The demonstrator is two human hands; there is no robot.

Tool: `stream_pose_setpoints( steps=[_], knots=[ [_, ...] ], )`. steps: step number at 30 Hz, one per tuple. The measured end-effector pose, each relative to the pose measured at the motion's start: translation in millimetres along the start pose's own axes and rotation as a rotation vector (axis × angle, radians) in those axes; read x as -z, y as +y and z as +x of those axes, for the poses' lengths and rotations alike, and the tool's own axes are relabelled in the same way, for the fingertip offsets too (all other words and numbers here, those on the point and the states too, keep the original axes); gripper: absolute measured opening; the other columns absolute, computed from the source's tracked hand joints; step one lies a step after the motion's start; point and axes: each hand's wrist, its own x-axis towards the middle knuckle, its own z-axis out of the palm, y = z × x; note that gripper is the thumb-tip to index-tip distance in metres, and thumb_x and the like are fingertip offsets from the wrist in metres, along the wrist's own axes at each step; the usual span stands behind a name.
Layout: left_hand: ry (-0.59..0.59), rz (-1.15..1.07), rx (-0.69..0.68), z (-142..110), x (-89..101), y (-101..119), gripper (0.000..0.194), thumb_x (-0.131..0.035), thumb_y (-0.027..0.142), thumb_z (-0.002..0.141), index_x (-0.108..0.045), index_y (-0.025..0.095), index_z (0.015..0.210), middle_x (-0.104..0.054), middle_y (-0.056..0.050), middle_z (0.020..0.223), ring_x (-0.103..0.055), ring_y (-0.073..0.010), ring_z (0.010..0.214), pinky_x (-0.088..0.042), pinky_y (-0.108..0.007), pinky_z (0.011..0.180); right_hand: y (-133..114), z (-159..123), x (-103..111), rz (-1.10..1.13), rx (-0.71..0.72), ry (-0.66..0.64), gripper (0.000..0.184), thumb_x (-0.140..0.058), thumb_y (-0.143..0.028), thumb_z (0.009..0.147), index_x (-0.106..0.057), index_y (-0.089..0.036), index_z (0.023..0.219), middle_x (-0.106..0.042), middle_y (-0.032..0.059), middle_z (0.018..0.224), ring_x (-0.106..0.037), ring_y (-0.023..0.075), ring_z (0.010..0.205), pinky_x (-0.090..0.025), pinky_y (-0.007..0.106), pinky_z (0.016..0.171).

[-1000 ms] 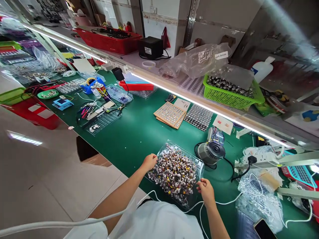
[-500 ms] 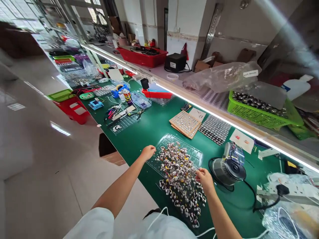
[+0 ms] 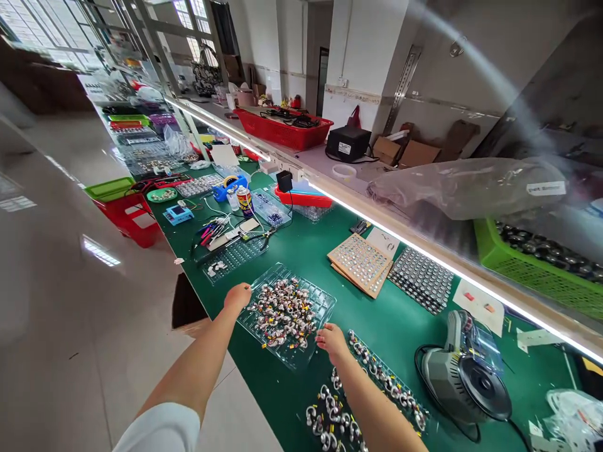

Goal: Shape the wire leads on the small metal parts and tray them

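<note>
A clear plastic tray point(image 3: 325, 300) lies on the green bench, heaped with small white-and-grey curled parts point(image 3: 282, 311) that show bits of yellow and red. My left hand point(image 3: 239, 296) pinches the tray's left edge. At its right edge, the fingers of my right hand point(image 3: 331, 341) are closed on the rim. Below my right forearm sits a second clear tray with similar curled parts point(image 3: 384, 376) in rows; the forearm hides part of it.
A grey machine with a round black top point(image 3: 471, 383) stands at the right with its cable. Behind the tray lie brown cards of small discs point(image 3: 360, 260) and a grid of metal pieces point(image 3: 421, 276). Pliers and pens point(image 3: 219, 232) lie left. A lit shelf edge point(image 3: 377, 226) runs along the back.
Both hands have moved left with the heaped tray, away from the second tray, whose rows of parts now show more. The camera view has also shifted.
</note>
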Motion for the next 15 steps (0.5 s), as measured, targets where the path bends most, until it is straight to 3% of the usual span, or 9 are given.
stream_pose_setpoints(
  steps=[5, 8, 12, 15],
  knots=[
    [0.054, -0.007, -0.082, 25, 2.8, -4, 0.032, -0.058, 0.031, 0.092, -0.057, 0.017, 0.120, -0.060, -0.010, 0.122, -0.062, -0.0230, 0.103, -0.054, -0.044, 0.086, 7, 6, -8, 0.059, 0.050, -0.071, 0.031, -0.059, -0.030, 0.093, -0.057, -0.015, 0.121, -0.062, 0.0089, 0.119, -0.064, 0.0217, 0.099, -0.056, 0.042, 0.083],
    [0.107, -0.011, -0.143, 20, 0.8, -5, 0.034, -0.058, 0.031, 0.092, -0.056, 0.017, 0.123, -0.057, -0.011, 0.128, -0.059, -0.0252, 0.109, -0.051, -0.047, 0.091, 11, 0, -4, 0.096, 0.101, -0.140, 0.043, -0.067, -0.030, 0.086, -0.057, -0.016, 0.125, -0.060, 0.0124, 0.129, -0.061, 0.0243, 0.114, -0.052, 0.040, 0.093],
    [0.148, 0.000, -0.246, -27, -19.0, -15, 0.035, -0.055, 0.028, 0.092, -0.058, 0.017, 0.125, -0.053, -0.011, 0.136, -0.050, -0.0255, 0.125, -0.041, -0.040, 0.105, 19, -30, 17, 0.106, 0.160, -0.238, 0.069, -0.079, -0.038, 0.067, -0.058, -0.020, 0.130, -0.047, 0.0130, 0.147, -0.045, 0.0303, 0.134, -0.041, 0.043, 0.106],
    [0.110, 0.015, -0.286, -76, -47.0, -30, 0.034, -0.063, 0.032, 0.083, -0.065, 0.018, 0.115, -0.061, -0.010, 0.122, -0.058, -0.0253, 0.113, -0.046, -0.034, 0.097, 34, -67, 49, 0.090, 0.186, -0.294, 0.070, -0.083, -0.045, 0.060, -0.064, -0.022, 0.123, -0.051, 0.0133, 0.143, -0.048, 0.0334, 0.131, -0.039, 0.048, 0.108]
  ],
)
